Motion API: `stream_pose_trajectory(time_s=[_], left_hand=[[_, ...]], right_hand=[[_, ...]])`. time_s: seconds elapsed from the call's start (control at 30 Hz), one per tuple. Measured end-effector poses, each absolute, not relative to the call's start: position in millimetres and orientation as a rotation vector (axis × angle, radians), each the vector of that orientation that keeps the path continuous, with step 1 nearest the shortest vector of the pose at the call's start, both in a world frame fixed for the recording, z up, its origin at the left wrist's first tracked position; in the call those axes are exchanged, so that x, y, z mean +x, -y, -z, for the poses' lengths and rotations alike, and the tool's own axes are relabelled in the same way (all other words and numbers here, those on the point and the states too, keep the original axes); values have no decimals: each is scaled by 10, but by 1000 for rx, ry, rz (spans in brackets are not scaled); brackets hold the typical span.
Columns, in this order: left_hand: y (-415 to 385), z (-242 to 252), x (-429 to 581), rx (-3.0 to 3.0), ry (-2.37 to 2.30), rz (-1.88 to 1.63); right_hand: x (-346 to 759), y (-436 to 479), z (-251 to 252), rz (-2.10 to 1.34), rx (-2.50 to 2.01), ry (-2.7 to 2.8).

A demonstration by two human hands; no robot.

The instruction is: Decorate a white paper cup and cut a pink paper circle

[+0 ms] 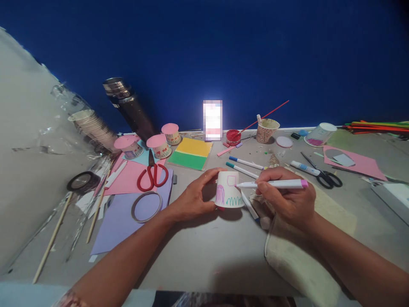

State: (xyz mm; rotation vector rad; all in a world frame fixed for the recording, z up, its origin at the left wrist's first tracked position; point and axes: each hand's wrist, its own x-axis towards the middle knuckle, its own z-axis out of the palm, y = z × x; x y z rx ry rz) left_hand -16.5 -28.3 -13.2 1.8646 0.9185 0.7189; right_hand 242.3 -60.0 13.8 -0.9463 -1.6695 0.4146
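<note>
A small white paper cup [234, 194], upside down, is gripped at its left side by my left hand [201, 192]. Its wall carries a pink filled arch, a pink square outline and a green zigzag along the rim. In my right hand [286, 196] is a white marker [277, 184] with a pink end, held like a pen. The marker's tip meets the cup wall at the square's right edge. Behind the cup lie a blue-capped marker [246, 163] and a teal-capped marker [241, 170]. Another marker [249, 207] rests by the cup, partly hidden by my right hand.
Several decorated cups with pink tops [159, 147] stand at left, near red-handled scissors [153, 175], a tape roll [147, 207] and a dark flask [131, 106]. A cloth [297, 251] lies under my right forearm. Black-handled scissors [329, 179] are on the right; a lit phone [212, 120] stands behind.
</note>
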Motion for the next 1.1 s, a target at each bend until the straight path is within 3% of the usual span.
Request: stream_pose_trajectory(time_s=[1.1], left_hand=[[289, 149, -167, 2030, -834, -737]], right_hand=[[2411, 578, -96, -352, -851, 1786]])
